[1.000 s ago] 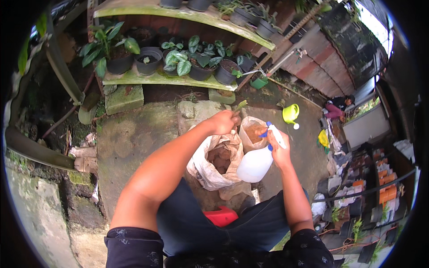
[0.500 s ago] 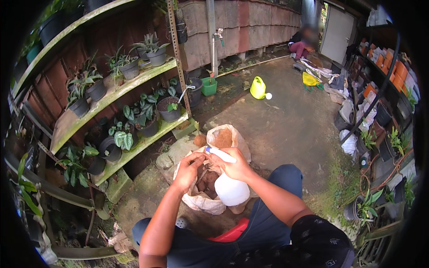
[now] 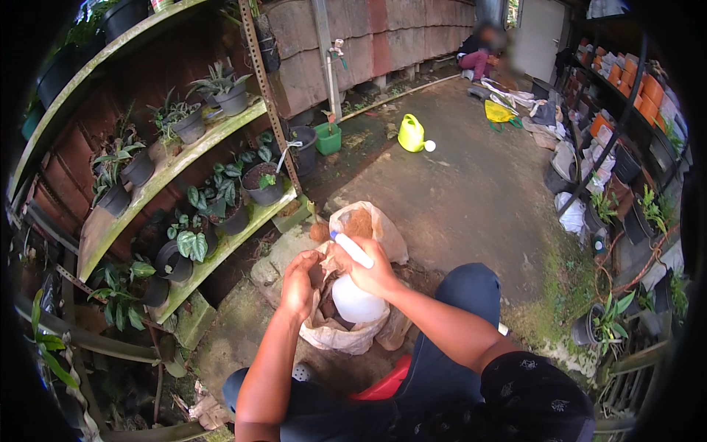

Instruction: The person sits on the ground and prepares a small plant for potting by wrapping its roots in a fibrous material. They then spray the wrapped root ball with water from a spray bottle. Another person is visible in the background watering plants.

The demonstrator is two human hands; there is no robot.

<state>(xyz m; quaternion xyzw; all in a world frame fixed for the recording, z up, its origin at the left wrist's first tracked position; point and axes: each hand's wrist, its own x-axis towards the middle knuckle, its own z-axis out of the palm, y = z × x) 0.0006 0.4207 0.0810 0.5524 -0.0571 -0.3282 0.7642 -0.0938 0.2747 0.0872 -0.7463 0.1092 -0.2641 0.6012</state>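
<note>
A white spray bottle [image 3: 358, 300] with a blue nozzle tip is gripped near its neck by my right hand [image 3: 374, 272]; its white head points up and to the left. The bottle's round body hangs over an open pale sack [image 3: 337, 337] holding dark brown material. My left hand [image 3: 298, 283] is just left of the bottle, above the sack, its fingers curled inward. Something brownish shows at those fingertips, but I cannot make out what it is. Just beyond stands a second sack [image 3: 387, 239] filled with reddish-brown fibrous material.
Shelves [image 3: 180, 158] of potted plants line the left side. A yellow watering can [image 3: 412, 134] stands ahead on the concrete, with a green pot [image 3: 328, 138] by the wall. Another person [image 3: 479, 55] sits far back. Racks with orange pots [image 3: 639, 88] are at right.
The spray bottle and my right hand have shifted slightly left and up, the bottle swinging further over the sack. My left hand has turned more upright. The whole view has shifted a little.
</note>
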